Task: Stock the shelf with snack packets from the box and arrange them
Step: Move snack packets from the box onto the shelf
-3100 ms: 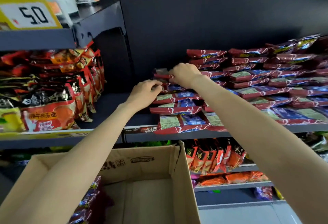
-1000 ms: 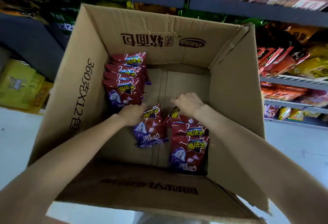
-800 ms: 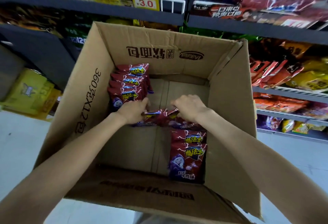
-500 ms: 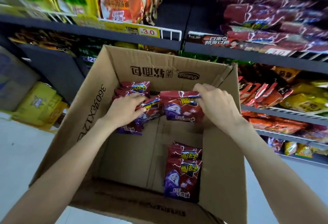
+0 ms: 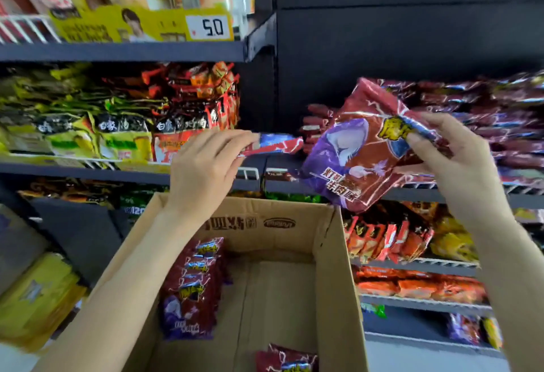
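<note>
Head view — both hands up at the shelf [image 5: 412, 192], left hand [image 5: 203, 171] pinching one flat packet [image 5: 273, 143], right hand [image 5: 459, 156] another [image 5: 362, 147].

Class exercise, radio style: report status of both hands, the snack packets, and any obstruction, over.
Left hand grips one packet edge-on. Right hand pinches a red-purple packet, raised before the stacked shelf. More packets in the box. No obstruction seen.

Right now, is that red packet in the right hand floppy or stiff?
Probably floppy: the red packet creases and hangs tilted from the right hand, which pinches one corner. Likely light, since a pinch holds it. Its shiny foil may be slippery.
</note>
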`<state>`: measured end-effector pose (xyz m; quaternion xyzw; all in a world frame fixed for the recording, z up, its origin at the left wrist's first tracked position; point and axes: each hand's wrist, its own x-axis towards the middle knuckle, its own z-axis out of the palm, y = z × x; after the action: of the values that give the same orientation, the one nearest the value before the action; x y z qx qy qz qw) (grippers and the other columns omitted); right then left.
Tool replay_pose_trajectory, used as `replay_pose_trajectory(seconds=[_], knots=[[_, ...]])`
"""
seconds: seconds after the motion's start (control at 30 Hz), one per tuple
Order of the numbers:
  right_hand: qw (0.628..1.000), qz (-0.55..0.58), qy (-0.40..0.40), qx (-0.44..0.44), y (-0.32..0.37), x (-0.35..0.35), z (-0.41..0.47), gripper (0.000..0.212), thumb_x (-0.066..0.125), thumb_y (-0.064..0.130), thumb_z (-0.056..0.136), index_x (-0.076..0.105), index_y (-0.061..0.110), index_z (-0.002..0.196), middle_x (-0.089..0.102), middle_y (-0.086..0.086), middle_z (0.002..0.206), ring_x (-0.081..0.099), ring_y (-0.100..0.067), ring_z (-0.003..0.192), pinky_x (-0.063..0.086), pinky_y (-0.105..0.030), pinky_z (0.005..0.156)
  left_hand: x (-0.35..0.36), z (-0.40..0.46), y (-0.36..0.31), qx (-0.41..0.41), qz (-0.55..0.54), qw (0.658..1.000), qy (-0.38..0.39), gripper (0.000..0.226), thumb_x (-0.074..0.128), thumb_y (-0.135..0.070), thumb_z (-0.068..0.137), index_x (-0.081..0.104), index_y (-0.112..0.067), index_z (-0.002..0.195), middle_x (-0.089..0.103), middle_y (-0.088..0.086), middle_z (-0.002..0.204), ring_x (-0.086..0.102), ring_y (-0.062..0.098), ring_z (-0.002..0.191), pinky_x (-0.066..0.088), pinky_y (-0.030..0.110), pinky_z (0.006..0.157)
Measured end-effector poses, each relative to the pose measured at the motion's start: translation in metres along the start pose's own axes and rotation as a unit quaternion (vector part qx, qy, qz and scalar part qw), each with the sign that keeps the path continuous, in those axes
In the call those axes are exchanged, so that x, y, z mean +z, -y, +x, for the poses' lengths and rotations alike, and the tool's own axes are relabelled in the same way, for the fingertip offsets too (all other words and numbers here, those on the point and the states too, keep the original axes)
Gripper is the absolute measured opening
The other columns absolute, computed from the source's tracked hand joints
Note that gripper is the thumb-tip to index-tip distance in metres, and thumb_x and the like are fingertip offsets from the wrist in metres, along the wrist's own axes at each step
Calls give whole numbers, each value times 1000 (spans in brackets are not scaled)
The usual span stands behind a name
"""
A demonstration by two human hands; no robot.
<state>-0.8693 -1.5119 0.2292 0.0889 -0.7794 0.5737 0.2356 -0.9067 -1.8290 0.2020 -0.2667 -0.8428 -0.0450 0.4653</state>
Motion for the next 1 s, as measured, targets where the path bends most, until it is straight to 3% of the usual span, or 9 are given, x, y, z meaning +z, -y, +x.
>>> replay_pose_trajectory(seconds=[0.13,0.27,0.57,0.7,0.77,0.83,0.93,1.0], knots=[[996,50,-78,-18,2,-26,31,19,53,14,96,63,30,96,67,11,88,69,-10,84,58,-21,63,36,53,-6,25,7,998,-49,28,60,-11,88,66,-16,115,67,-3,110,61,16,98,44,25,83],[992,-13,-114,-61,-2,-35,67,13,53,14,96,62,23,102,63,13,88,67,-7,84,58,-23,70,85,105,-8,33,-4,998,-47,27,56,-15,89,66,-16,114,68,-3,108,62,17,95,51,31,75],[979,-47,-175,-98,-34,-34,160,16,52,12,97,63,16,107,61,21,88,65,2,84,57,-25,77,207,188,10,-4,43,996,76,27,75,-11,74,70,-13,100,71,3,93,66,24,81,53,33,61],[974,-23,-198,-109,-46,-32,197,16,51,14,97,61,13,110,63,16,93,65,-2,91,57,-25,77,259,193,12,-18,22,993,116,30,80,-9,68,73,-18,96,72,-1,94,68,22,78,56,31,58],[975,-27,-184,-118,-51,-26,218,18,52,15,97,61,12,112,64,9,98,65,-6,96,57,-27,79,276,194,8,-21,-24,990,137,27,76,-13,75,72,-20,101,71,-4,100,68,21,85,56,32,63],[978,-52,-159,-124,-61,-14,239,19,54,14,96,62,11,113,64,7,101,65,-8,96,58,-31,80,287,194,1,-12,-88,975,204,28,65,-20,87,66,-25,115,66,-7,116,64,18,101,52,33,79],[981,-108,-112,-116,-80,14,269,24,54,9,95,62,8,117,64,3,101,66,-12,89,58,-34,80,292,187,-2,-13,-123,935,331,47,50,-36,96,41,-29,141,47,-5,141,50,18,124,34,35,105],[981,-138,-78,-111,-92,35,282,26,54,6,94,62,7,119,68,-7,99,68,-18,82,58,-33,76,289,179,1,-54,-160,917,362,52,45,-42,96,31,-31,145,39,-4,147,40,18,132,34,37,106]])
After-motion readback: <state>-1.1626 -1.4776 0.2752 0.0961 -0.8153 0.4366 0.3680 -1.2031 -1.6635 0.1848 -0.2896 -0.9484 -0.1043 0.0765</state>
